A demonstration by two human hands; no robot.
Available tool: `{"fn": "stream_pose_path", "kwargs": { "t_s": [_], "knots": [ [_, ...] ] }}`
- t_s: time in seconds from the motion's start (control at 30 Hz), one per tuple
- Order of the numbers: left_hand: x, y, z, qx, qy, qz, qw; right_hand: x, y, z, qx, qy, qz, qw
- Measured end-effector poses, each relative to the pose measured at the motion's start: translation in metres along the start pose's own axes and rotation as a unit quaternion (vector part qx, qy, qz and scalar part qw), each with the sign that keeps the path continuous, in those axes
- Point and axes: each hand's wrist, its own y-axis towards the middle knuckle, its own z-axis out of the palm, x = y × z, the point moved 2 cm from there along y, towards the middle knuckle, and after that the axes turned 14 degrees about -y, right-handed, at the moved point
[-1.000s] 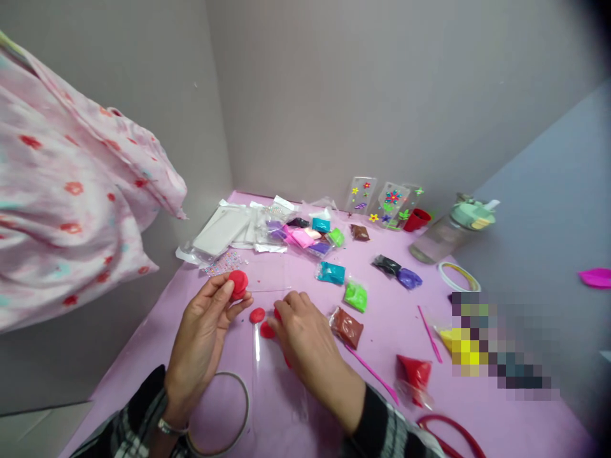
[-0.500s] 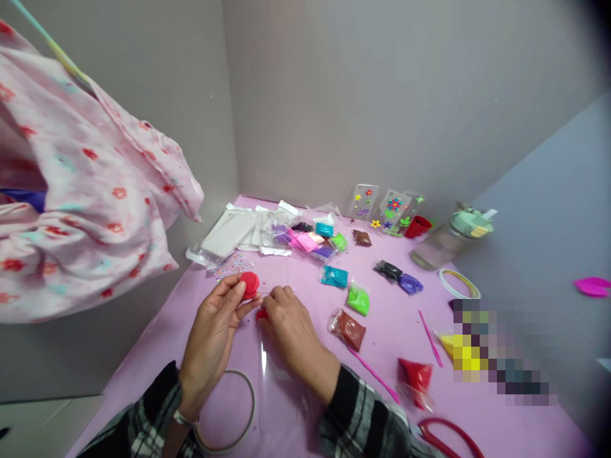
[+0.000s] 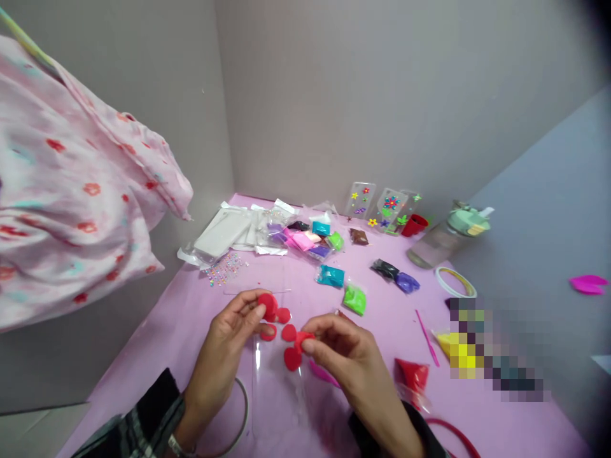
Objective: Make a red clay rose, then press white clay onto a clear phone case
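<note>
My left hand (image 3: 224, 346) pinches a flat red clay disc (image 3: 268, 307) between thumb and fingers. Facing it, my right hand (image 3: 351, 356) grips another piece of red clay (image 3: 302, 342) with thumb and forefinger. Between the hands are several more thin red discs, among them a lower disc (image 3: 292, 360); whether they hang from the held pieces or lie beneath is hard to tell. Below stretches a clear plastic sheet (image 3: 277, 397). A tape ring (image 3: 246, 407) lies partly behind my left wrist, and a pink tool (image 3: 324, 374) is partly covered by my right hand.
Clay packets, including teal (image 3: 330, 276), green (image 3: 355, 299) and red (image 3: 412, 376), are spread to the right. Toward the back are white packages (image 3: 222, 232), decorated clear cases (image 3: 392, 207) and a bottle (image 3: 434, 245). Red scissors (image 3: 453, 432) lie front right. Patterned cloth (image 3: 86, 191) hangs left.
My right hand has lifted off the sheet and shifted right, now holding red clay. Several red discs have come into sight between the hands. My left hand has moved slightly right and down.
</note>
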Motion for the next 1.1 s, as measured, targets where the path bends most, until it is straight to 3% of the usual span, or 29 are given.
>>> {"fn": "stream_pose_path", "kwargs": {
  "t_s": [0.1,0.23,0.47,0.7,1.1],
  "knots": [
    [0.009,-0.007,0.008,0.034,0.028,-0.022,0.999,-0.002,-0.005,-0.003,-0.057,0.069,-0.014,0.996],
    [0.013,-0.011,0.014,0.043,0.054,-0.029,0.997,-0.006,-0.003,0.004,-0.092,0.040,-0.029,0.995],
    [0.019,-0.009,0.013,0.034,0.043,-0.038,0.998,-0.013,-0.005,0.009,-0.095,0.021,-0.018,0.995],
    [0.018,-0.014,0.015,0.035,0.033,-0.045,0.998,-0.016,-0.005,0.007,-0.154,-0.053,-0.071,0.984],
    [0.016,-0.018,0.016,0.056,0.034,-0.047,0.997,-0.026,-0.004,0.011,-0.141,-0.017,-0.037,0.989]
  ]
}}
